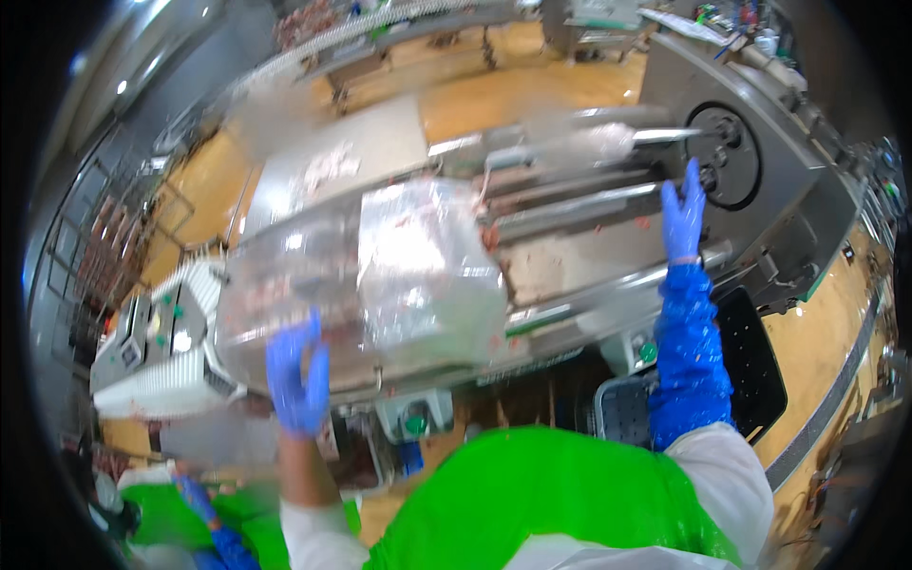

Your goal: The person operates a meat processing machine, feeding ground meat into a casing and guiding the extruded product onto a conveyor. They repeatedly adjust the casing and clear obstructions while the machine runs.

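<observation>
In a blue glove, my right hand (682,217) reaches out with fingers stretched and apart, nothing in them. It is in front of the round dark-rimmed plate (727,157) on a steel machine housing (788,185); contact cannot be made out. Long metal tubes (579,211) run left from there, and a pale, blurred sleeve-like covering (594,147) sits around the far one. My left hand (299,380), also gloved, is raised at the near side of a clear curved cover (285,256). Its fingers are loosely bent and apart, holding nothing visible. A wrinkled clear plastic sheet (427,275) drapes over that cover.
A white ribbed conveyor (161,380) stands at the left. A co-worker's gloved hand (195,496) shows at lower left. Black perforated crate (750,366) and grey crate (617,408) stand below my right arm. Pinkish scraps lie on a pale tray (380,138) beyond the machine.
</observation>
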The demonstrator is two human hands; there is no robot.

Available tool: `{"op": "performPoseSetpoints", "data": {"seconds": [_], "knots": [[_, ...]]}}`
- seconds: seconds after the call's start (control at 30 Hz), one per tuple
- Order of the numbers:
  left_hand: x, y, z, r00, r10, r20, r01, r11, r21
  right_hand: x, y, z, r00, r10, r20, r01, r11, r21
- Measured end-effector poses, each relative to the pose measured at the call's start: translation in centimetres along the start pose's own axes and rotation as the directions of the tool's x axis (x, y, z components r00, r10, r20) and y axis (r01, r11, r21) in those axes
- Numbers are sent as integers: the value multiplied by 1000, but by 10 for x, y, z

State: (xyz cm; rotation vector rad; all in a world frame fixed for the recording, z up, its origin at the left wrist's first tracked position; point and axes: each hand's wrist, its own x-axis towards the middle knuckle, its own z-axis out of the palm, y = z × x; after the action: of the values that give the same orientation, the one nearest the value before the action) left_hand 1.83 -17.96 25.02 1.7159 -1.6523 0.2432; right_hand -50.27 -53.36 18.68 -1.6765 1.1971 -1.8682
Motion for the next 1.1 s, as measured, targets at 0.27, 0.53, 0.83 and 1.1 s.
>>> {"op": "performPoseSetpoints", "data": {"seconds": [0.27, 0.53, 0.83, 1.1], "knots": [[-154, -8, 96, 821, 138, 554, 15, 965, -261, -93, 43, -71, 986, 142, -84, -165, 846, -507], [-111, 13, 233, 602, -183, 777, 727, 528, -438, -242, 104, -140, 702, 694, -158, -516, 343, -785], [-176, -24, 328, 312, -347, 884, 911, -155, -382, -270, 113, -171, 667, 735, 121, -550, 595, -586], [-317, -77, 267, 37, -394, 918, 836, -491, -244, -265, 156, -172, 610, 779, 145, -539, 542, -645]]}}
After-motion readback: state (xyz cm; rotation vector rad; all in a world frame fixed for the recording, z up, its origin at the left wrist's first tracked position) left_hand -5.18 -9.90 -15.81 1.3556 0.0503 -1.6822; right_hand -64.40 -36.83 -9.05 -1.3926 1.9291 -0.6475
